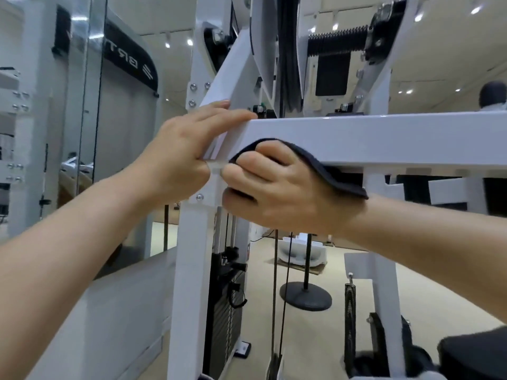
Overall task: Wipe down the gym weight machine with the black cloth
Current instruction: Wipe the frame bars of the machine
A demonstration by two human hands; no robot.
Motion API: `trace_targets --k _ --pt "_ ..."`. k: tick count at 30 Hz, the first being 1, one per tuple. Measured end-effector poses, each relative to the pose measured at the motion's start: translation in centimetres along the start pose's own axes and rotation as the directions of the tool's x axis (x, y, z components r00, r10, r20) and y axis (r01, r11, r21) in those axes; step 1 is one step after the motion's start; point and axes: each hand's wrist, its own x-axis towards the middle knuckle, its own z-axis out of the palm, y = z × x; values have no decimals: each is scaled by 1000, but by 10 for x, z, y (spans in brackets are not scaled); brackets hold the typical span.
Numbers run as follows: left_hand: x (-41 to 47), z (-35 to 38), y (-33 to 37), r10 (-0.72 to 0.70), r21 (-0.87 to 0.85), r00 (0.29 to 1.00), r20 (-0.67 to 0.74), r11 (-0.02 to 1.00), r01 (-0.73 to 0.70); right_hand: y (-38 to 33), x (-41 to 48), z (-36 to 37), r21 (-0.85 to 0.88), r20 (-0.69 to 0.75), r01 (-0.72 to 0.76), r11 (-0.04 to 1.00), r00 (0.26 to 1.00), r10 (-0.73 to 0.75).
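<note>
The white weight machine fills the view, with a horizontal crossbar (384, 138) joining an upright post (192, 256) and a diagonal brace (233, 61). My left hand (186, 149) rests on the joint, fingers laid straight over the crossbar's left end. My right hand (279, 193) presses the black cloth (340, 179) against the crossbar's front lower edge near that corner. The cloth curls over my fingers, and its far part is hidden under the bar.
A black weight stack (225, 305) and cables (277, 297) hang below the crossbar. A round-based stand (306, 297) sits on the beige floor behind. A mirror wall (82, 91) runs along the left. A black padded seat (477, 349) is at lower right.
</note>
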Motion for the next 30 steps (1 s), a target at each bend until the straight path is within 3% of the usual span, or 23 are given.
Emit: trace_targets --k 3,6,9,11,14,20,22,23,25,27,29,30 --pt "-3 6 0 24 -44 999 -38 999 -26 16 -17 -36 -68 100 -207 976 972 213" --pt "-3 9 -3 12 -86 998 -62 996 -18 26 -22 -55 -244 362 -276 930 863 352" --pt "0 13 -3 2 -170 992 -126 985 -24 18 3 -33 -255 499 -330 909 760 416" --pt "0 16 -5 -18 -268 990 -141 963 -20 6 19 -11 -227 478 -397 890 750 456" --pt "0 17 -1 -30 -305 984 -176 952 -25 -5 25 7 -201 321 -490 848 785 530" --pt "-10 30 11 -26 81 960 -278 995 51 -32 2 7 -42 -33 -591 805 806 591" --pt "-20 42 16 -63 112 947 -316 988 104 -49 -23 -6 104 -31 -589 802 804 594" --pt "-29 50 20 -104 60 931 -350 989 133 -58 -37 -16 216 30 -622 753 775 631" --pt "-61 80 45 -209 -194 900 -382 971 143 -81 -67 -44 403 324 -758 513 642 695" --pt "-104 108 71 -270 -439 912 -309 891 115 -99 -84 -66 440 599 -892 106 379 705" --pt "-146 142 100 -296 -570 952 -83 797 199 -119 -100 -84 375 757 -871 -318 90 647" --pt "-162 156 110 -339 -636 938 72 709 305 -126 -109 -89 327 809 -819 -471 -15 588"
